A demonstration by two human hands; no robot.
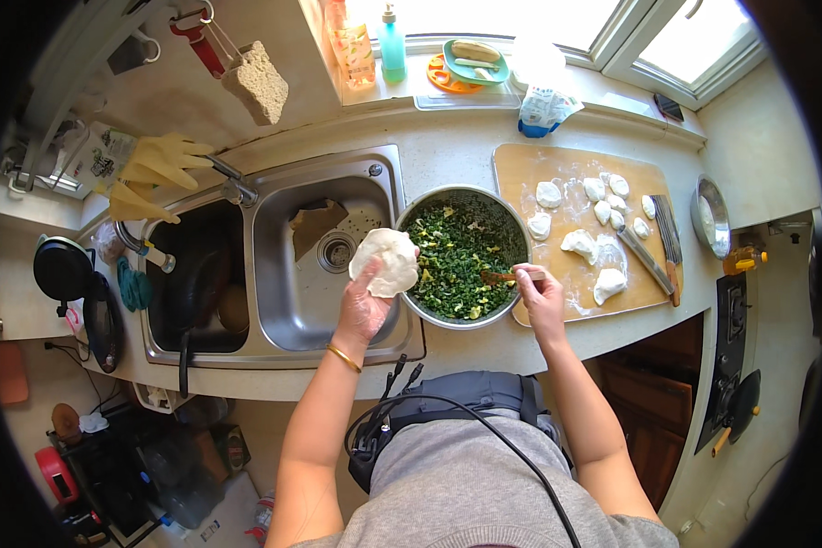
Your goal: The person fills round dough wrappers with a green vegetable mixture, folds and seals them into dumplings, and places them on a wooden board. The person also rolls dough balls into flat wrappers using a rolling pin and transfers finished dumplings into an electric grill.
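Note:
A flat round dough wrapper (388,259) lies across the palm and fingers of my left hand (368,308), over the right sink's edge beside the bowl. My right hand (542,296) grips the handle of a wooden spoon (520,276), whose head dips into the filling. Chopped greens with yellow bits form this filling (459,267) inside a round metal bowl (421,317). Right of the bowl, a floured board (520,171) carries several dough pieces (549,194), two filled-looking dough parcels (579,245), a rolling pin (644,260) and a knife (668,236).
A double steel sink (301,335) adjoins the bowl on the left, with a dark pan (192,274) in its left basin. A metal bowl with flour (711,216) stands right of the board. Bottles (392,51) and a flour bag (546,109) stand near the window.

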